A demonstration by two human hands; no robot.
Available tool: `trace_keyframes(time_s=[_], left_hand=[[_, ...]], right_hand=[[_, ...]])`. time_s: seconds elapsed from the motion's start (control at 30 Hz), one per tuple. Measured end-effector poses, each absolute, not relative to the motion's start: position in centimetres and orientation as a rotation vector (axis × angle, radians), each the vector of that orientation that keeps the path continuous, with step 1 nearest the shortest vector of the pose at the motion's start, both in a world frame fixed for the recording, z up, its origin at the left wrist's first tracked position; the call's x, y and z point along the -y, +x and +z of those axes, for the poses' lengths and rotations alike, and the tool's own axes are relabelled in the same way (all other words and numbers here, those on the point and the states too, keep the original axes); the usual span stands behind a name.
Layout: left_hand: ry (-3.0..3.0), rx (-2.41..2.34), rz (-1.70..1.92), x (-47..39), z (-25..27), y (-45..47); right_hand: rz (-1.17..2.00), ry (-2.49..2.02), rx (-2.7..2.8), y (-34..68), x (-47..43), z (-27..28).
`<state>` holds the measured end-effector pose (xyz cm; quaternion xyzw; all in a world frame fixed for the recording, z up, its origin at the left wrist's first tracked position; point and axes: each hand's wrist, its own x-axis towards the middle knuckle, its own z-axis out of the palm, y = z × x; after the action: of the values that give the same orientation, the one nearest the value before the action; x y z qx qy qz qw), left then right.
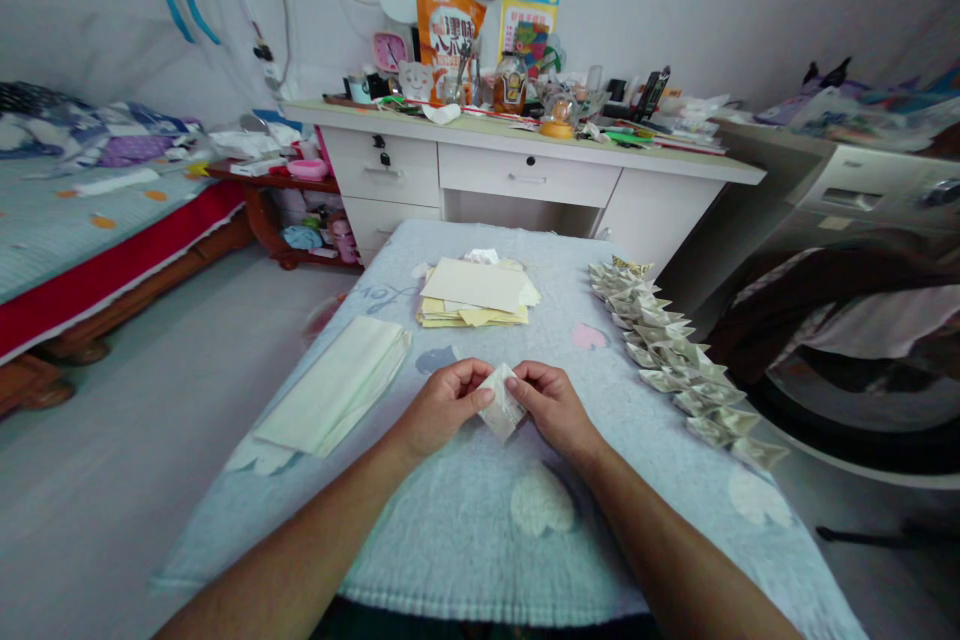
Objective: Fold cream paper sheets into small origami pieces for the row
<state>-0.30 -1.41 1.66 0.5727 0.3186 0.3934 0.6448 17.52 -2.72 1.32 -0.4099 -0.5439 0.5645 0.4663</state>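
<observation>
A small folded piece of pale printed paper (504,410), roughly diamond-shaped, is held just above the cloth-covered table. My left hand (454,398) pinches its left edge between thumb and fingers. On the opposite edge, my right hand (550,402) is closed with the thumb on top. Beyond the hands lies a stack of cream and yellow paper sheets (472,285). To the left rests a folded pale green-white sheet bundle (337,385). Along the table's right side runs a row of folded paper boats (667,340), nested close together.
A light blue patterned cloth (420,540) covers the table. Behind it stands a white desk (525,178) crowded with jars and packets. A bed (112,220) is at the left, and a washing machine (862,190) with laundry in its doorway is at the right.
</observation>
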Motion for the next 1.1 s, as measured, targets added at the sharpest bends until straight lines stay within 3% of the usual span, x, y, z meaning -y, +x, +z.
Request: trace_keyframes(time_s=[0.6,1.1], left_hand=[[1.4,-0.775,0.827,1.7,1.2,0.2],[1.157,-0.827,0.87,1.4,1.6,-0.1]], right_hand=[[1.372,-1.048,1.247,17.5,2.5,2.0],[1.42,-0.792,1.223,17.4,2.7,1.9]])
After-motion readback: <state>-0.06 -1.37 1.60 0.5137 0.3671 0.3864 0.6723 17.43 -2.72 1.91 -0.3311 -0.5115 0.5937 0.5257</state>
